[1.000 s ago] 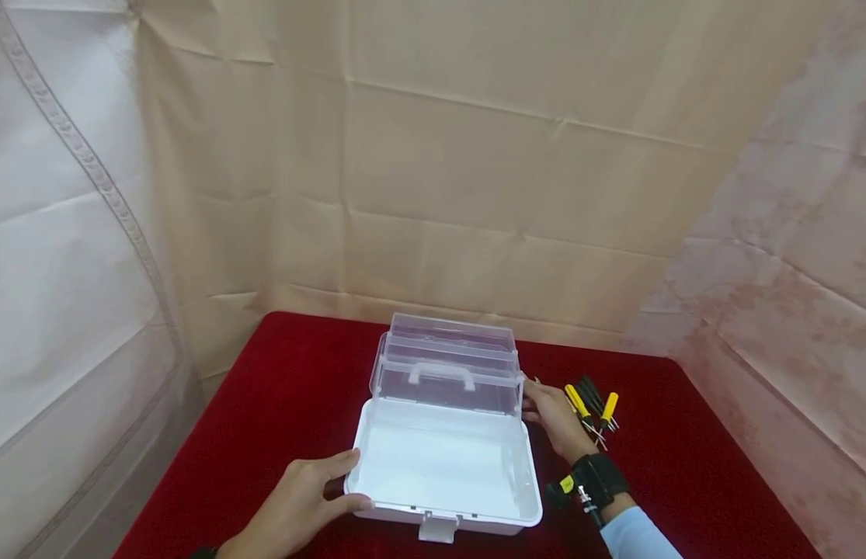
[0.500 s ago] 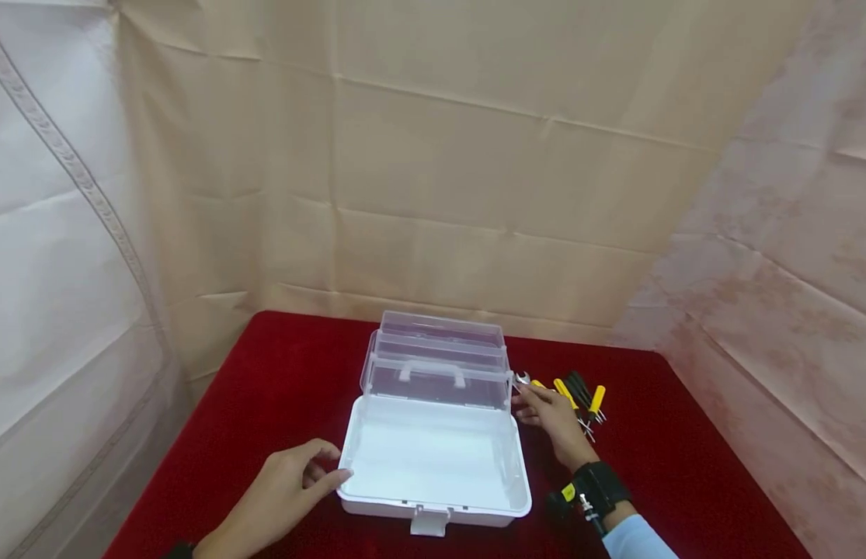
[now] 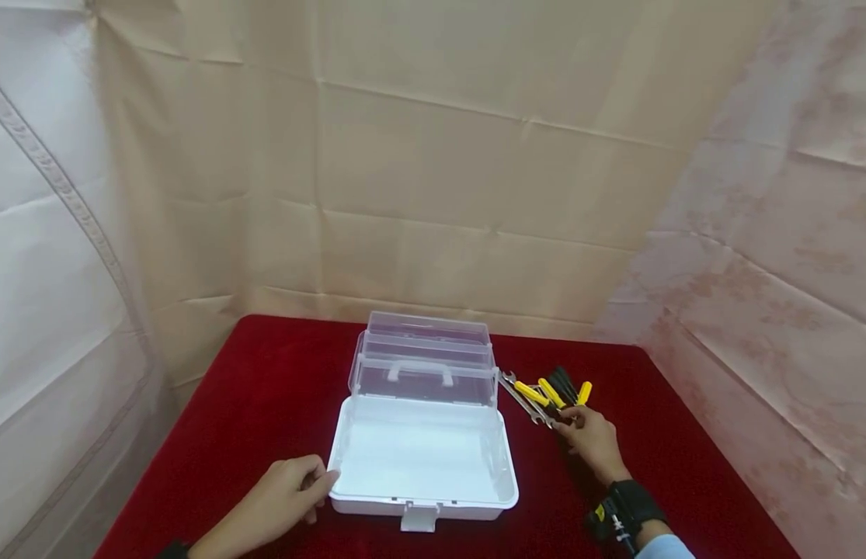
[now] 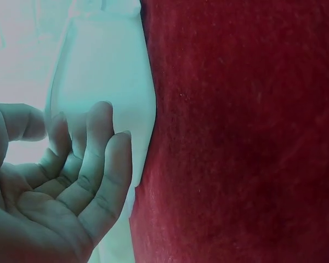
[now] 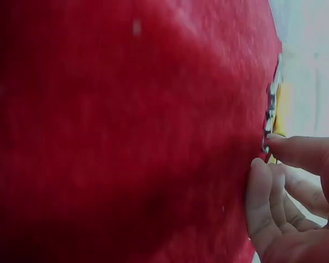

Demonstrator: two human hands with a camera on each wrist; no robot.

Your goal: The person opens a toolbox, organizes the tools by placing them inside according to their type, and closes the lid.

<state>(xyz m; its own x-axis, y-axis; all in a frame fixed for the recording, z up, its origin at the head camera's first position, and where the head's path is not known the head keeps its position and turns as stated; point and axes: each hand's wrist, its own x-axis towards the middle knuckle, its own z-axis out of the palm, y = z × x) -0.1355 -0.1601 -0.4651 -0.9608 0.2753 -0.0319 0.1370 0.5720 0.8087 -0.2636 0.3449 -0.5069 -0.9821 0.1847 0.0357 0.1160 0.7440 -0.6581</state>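
An opened white toolbox [image 3: 419,458] with its clear lid [image 3: 424,359] tipped back sits on the red cloth. My left hand [image 3: 289,489] is at its front left corner, the thumb at the rim. In the left wrist view, the left hand's fingers [image 4: 101,131] are loosely bent and hold nothing. To the right of the toolbox, my right hand [image 3: 595,442] reaches the near end of a pile of tools, its fingertips at a screwdriver with a yellow handle [image 3: 530,392]. In the right wrist view, thumb and fingers are apart beside the tools. Whether anything is gripped is hidden.
Several wrenches [image 3: 522,402] lie beside the toolbox's right side. More yellow-handled screwdrivers [image 3: 551,392] and black-handled tools [image 3: 561,382] lie among them. The red-covered table [image 3: 279,388] meets hanging beige cloth [image 3: 433,256] at the back.
My right hand has moved from the lid's right side, over the wrenches, to the near end of the tool pile. My left hand has loosened from the toolbox corner. The view has shifted slightly right.
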